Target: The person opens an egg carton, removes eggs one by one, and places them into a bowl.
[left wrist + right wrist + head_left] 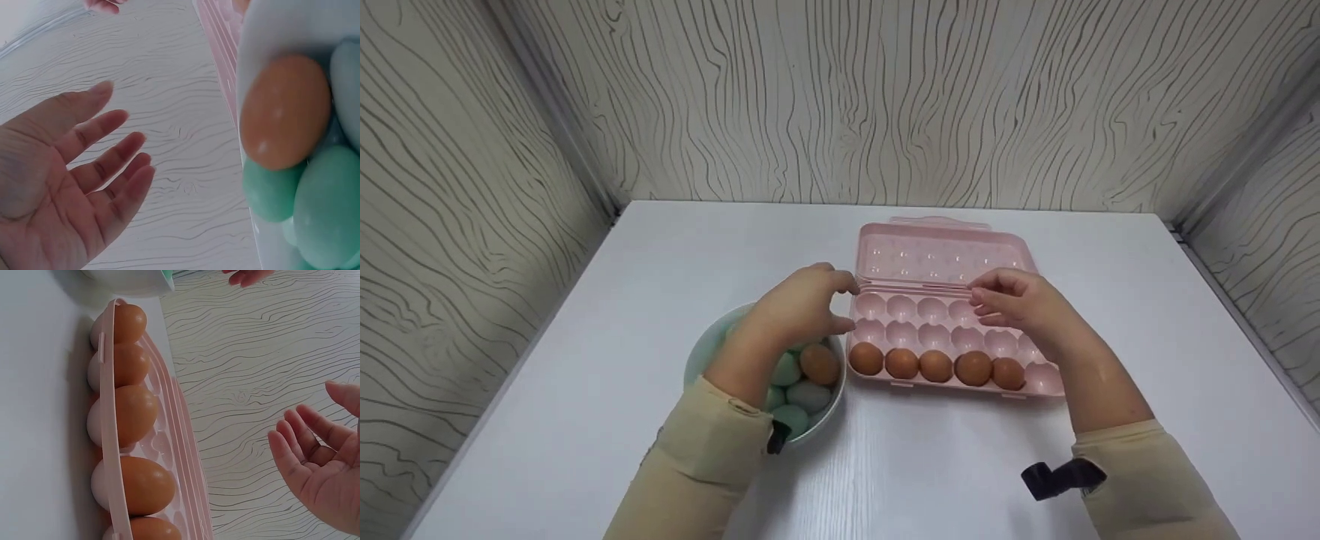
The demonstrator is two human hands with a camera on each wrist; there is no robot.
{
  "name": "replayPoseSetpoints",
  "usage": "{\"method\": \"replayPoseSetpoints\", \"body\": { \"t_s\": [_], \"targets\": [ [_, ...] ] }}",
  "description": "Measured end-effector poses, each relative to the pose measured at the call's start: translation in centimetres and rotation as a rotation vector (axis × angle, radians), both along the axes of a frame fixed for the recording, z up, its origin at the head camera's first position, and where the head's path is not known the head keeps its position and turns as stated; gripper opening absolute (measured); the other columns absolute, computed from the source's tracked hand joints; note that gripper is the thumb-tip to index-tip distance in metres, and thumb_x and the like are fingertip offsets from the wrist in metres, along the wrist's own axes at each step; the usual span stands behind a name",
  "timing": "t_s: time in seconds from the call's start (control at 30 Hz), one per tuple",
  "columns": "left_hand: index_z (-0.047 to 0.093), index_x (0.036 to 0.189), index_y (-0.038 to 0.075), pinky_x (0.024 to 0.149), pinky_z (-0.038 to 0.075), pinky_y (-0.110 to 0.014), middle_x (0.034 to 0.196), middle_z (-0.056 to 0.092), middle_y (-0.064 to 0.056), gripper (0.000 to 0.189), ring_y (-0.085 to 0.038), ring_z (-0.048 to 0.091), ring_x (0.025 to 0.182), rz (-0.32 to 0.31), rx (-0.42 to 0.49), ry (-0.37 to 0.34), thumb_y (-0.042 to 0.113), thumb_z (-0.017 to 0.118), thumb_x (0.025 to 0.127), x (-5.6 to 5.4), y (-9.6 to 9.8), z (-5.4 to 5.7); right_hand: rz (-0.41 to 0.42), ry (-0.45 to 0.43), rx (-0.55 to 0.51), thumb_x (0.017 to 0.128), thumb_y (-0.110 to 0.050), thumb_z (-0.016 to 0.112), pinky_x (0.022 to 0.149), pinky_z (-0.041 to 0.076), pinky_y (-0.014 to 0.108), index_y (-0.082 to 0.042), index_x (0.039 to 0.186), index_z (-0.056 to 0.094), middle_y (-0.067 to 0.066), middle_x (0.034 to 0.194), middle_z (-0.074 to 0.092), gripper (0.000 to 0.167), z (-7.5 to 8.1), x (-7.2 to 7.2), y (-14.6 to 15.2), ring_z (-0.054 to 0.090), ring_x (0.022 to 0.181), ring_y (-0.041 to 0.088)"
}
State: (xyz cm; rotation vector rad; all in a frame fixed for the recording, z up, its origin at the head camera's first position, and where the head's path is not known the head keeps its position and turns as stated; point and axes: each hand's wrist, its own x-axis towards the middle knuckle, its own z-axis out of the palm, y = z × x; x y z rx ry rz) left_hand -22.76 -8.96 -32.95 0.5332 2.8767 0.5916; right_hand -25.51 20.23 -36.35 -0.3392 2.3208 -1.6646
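A pink egg tray [960,384] lies with its lid [931,255] folded back. Several brown eggs [936,366] fill most of its front row, while the rightmost front cup and the cups behind hold none. To its left stands a pale bowl [697,352] with green eggs [329,205] and a brown egg [819,364], partly hidden by my left arm. My left hand [802,304] hovers over the bowl's far right side, fingers loosely bent around nothing. Above the tray's right half is my right hand [1020,300], fingers relaxed and holding nothing.
A white table [607,300] carries the bowl and tray. Patterned panels [840,105] rise behind it and at both sides. A dark wrist mount [1061,478] sticks out from the right sleeve, low over the table.
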Motion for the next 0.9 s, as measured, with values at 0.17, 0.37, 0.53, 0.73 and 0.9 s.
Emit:
{"method": "replayPoseSetpoints", "body": {
  "t_s": [0.17, 0.37, 0.53, 0.73, 0.9],
  "targets": [
    [0.059, 0.116, 0.016, 0.095, 0.04, -0.034, 0.112, 0.055, -0.003, 0.037, -0.019, 0.052, 0.107, 0.001, 0.132, 0.026, 0.024, 0.068, 0.081, 0.2, 1.0, -0.2, 0.016, 0.001, 0.055, 0.087, -0.023, 0.062, 0.079, 0.051, 0.031, 0.007, 0.111, 0.052, 0.005, 0.1, 0.06, 0.039, -0.3, 0.2, 0.7, 0.06, 0.089, 0.014],
    [0.059, 0.115, 0.014, 0.092, 0.042, -0.033, 0.111, 0.054, -0.002, 0.036, -0.019, 0.052, 0.105, 0.028, 0.256, 0.039, 0.025, 0.067, 0.082, 0.6, 2.2, -1.0, 0.027, 0.019, 0.147, 0.086, -0.021, 0.064, 0.079, 0.051, 0.032, 0.006, 0.114, 0.053, 0.01, 0.1, 0.056, 0.04, -1.2, 0.4, 1.7, 0.057, 0.089, 0.013],
    [0.059, 0.112, 0.014, 0.09, 0.043, -0.031, 0.111, 0.053, -0.002, 0.034, -0.017, 0.052, 0.1, 0.056, 0.348, 0.052, 0.022, 0.068, 0.08, 0.8, 3.2, -2.0, 0.018, 0.061, 0.278, 0.083, -0.021, 0.067, 0.075, 0.047, 0.029, 0.0, 0.113, 0.057, 0.01, 0.098, 0.059, 0.039, -2.0, 0.5, 2.6, 0.056, 0.09, 0.018],
    [0.061, 0.107, 0.013, 0.086, 0.044, -0.031, 0.11, 0.054, -0.005, 0.031, -0.02, 0.052, 0.097, 0.036, 0.423, 0.091, 0.02, 0.069, 0.079, 0.8, 4.3, -3.1, 0.023, 0.063, 0.411, 0.08, -0.023, 0.069, 0.079, 0.047, 0.035, -0.004, 0.113, 0.058, 0.015, 0.107, 0.058, 0.039, -2.9, 0.8, 3.3, 0.056, 0.097, 0.028],
    [0.061, 0.109, 0.014, 0.087, 0.044, -0.031, 0.111, 0.053, -0.003, 0.029, -0.021, 0.052, 0.102, 0.037, 0.45, 0.054, 0.021, 0.066, 0.081, 0.8, 5.0, -3.9, 0.043, 0.063, 0.5, 0.077, -0.02, 0.072, 0.081, 0.047, 0.043, -0.002, 0.108, 0.059, 0.018, 0.108, 0.057, 0.039, -3.7, 1.1, 3.6, 0.055, 0.099, 0.033]
  ]
}}
